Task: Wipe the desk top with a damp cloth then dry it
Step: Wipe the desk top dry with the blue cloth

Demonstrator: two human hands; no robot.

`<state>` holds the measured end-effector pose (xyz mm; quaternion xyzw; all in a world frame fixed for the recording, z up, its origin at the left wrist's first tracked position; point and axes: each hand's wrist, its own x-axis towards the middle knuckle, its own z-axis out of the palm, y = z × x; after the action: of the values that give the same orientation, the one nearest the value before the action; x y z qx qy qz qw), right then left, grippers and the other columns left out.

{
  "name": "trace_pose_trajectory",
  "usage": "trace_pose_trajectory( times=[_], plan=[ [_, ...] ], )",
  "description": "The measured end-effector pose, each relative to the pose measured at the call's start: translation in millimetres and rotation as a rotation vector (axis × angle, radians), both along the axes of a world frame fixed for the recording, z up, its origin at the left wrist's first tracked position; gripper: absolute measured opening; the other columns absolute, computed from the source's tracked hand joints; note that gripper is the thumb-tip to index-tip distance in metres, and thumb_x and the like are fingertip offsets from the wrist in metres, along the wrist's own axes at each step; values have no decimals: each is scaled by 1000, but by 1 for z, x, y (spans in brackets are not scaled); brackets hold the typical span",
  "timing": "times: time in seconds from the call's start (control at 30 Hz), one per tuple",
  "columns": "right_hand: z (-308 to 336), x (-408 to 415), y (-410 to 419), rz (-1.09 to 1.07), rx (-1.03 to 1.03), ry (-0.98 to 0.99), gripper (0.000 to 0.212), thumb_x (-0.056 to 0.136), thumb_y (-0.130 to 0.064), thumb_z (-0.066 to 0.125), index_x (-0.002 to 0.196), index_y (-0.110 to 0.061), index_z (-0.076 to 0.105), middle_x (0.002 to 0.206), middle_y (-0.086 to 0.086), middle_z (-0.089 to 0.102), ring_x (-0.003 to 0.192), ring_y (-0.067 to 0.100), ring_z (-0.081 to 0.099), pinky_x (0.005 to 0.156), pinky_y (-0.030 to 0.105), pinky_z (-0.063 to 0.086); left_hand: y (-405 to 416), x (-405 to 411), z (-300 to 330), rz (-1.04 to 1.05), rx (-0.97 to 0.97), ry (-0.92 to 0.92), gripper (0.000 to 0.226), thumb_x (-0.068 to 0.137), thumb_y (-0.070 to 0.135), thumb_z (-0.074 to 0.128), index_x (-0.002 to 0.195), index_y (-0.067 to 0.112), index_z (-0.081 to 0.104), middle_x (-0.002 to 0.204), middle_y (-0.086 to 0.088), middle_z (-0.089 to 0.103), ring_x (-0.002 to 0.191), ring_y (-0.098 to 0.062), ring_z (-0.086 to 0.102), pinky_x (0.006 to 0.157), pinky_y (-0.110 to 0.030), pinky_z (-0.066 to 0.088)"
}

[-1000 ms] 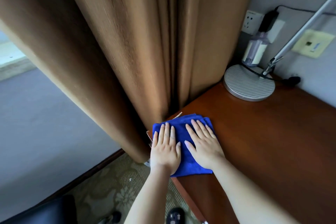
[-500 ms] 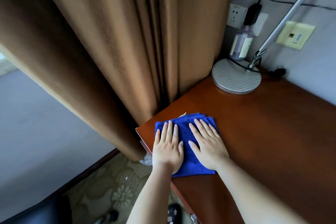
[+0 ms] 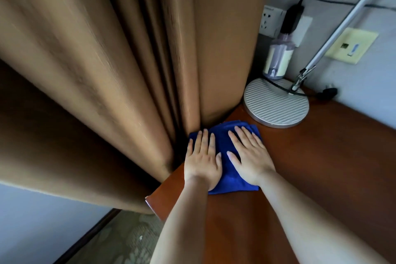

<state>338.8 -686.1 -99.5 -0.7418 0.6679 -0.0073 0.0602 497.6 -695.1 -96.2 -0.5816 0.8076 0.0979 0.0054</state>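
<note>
A folded blue cloth lies flat on the reddish-brown wooden desk top, close to the desk's left edge. My left hand presses palm-down on the cloth's left half, fingers spread and straight. My right hand presses palm-down on its right half, fingers pointing toward the wall. The cloth's far edge sits a little short of the lamp base. Much of the cloth is hidden under both hands.
A brown curtain hangs against the desk's left edge. A round ribbed lamp base with a slanted silver arm stands at the back. Behind it are a clear bottle, wall sockets and a black cable. Patterned carpet lies below.
Both hands have slid the cloth away from the near corner toward the wall, along the desk's left edge. It now lies close to the lamp base.
</note>
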Motion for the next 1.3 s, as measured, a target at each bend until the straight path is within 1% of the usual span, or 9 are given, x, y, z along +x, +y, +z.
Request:
trace_pose_trajectory(
  times=[0.3, 0.47, 0.63, 0.8, 0.97, 1.03, 1.13, 1.23, 1.3],
  plan=[
    [6, 4, 24, 1, 59, 24, 89, 73, -58, -18, 153, -21, -5, 161, 1, -10, 147, 15, -11, 112, 28, -16, 27, 2, 0, 10, 22, -9, 86, 75, 47, -25, 153, 13, -9, 161, -5, -15, 147, -19, -17, 119, -38, -12],
    [8, 1, 70, 39, 64, 11, 88, 75, -58, -17, 154, -20, -2, 161, 3, -7, 148, 17, -8, 112, 29, -15, 77, -1, 3, 38, 26, 9, 86, 76, 47, -23, 153, 12, -7, 161, -5, -13, 148, -19, -16, 113, -35, -18],
    [8, -3, 96, 53, 64, -2, 89, 76, -59, -14, 154, -17, 3, 161, 5, -4, 148, 18, -6, 113, 29, -15, 101, -5, 5, 36, 31, -9, 87, 75, 47, -24, 153, 13, -8, 161, -4, -15, 147, -18, -17, 114, -35, -18],
    [6, -5, 81, 39, 42, 5, 88, 76, -58, -15, 154, -19, 0, 161, 5, -6, 148, 18, -8, 113, 30, -16, 81, -7, 6, 0, 20, -14, 86, 75, 48, -24, 153, 15, -8, 161, -3, -15, 147, -17, -18, 117, -36, -15],
    [7, -15, 29, 69, 47, 22, 88, 75, -57, -17, 153, -20, -4, 161, 3, -9, 148, 16, -11, 117, 31, -12, 39, -17, 4, 36, -5, 2, 86, 75, 46, -24, 154, 15, -7, 161, -4, -14, 147, -18, -17, 116, -37, -15],
    [8, -16, 6, 61, 52, 17, 83, 80, -58, -12, 153, -20, -4, 161, 3, -10, 147, 16, -12, 118, 32, -11, 18, -21, 1, 45, -14, -2, 85, 76, 45, -23, 154, 14, -6, 161, -5, -12, 148, -19, -16, 118, -38, -13],
    [11, -14, -24, 5, 74, 9, 65, 99, -50, 15, 154, -20, -3, 161, 4, -12, 147, 17, -13, 117, 31, -11, -16, -23, 0, 45, -19, -15, 80, 82, 45, -19, 154, 14, -6, 162, -5, -9, 148, -19, -12, 119, -38, -8],
    [13, -11, -45, -47, 86, -19, 63, 101, -45, 22, 154, -20, -2, 160, 6, -14, 147, 17, -13, 117, 31, -11, -44, -25, -1, 36, 23, 5, 60, 101, 40, 6, 154, 14, -4, 163, -4, -6, 149, -18, -9, 121, -37, -4],
    [13, -8, -54, -69, 89, -42, 63, 101, -45, 23, 154, -19, -1, 160, 6, -13, 147, 16, -12, 118, 31, -9, -55, -24, 0, 32, 50, 29, 57, 104, 36, 12, 154, 13, -2, 163, -3, -3, 149, -18, -7, 121, -36, -2]
  ],
)
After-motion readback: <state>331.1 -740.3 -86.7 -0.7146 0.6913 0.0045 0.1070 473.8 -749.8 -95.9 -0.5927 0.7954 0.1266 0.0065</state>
